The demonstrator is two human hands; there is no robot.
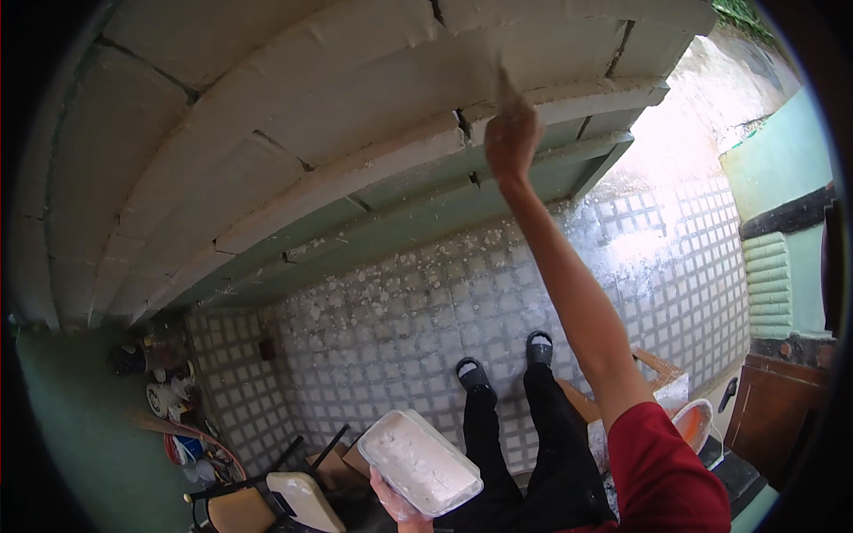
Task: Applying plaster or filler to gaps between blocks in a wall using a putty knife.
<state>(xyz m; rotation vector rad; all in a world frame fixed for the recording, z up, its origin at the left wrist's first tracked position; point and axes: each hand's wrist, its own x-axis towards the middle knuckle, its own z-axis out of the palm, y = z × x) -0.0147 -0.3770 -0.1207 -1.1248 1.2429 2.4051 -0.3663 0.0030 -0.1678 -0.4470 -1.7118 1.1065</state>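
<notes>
At the pale panel [382, 107], your right hand [513, 138] curls tightly round a blurred tool [506, 92]; stroke evenly. Your left hand [396, 505] cups the tub [422, 464], best held level.

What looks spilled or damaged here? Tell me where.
White splatters dot the tiled floor below the stepped moulding, possibly fallen bits of the pale paste in the plastic tub. Dark gaps interrupt the moulding's surface.
</notes>
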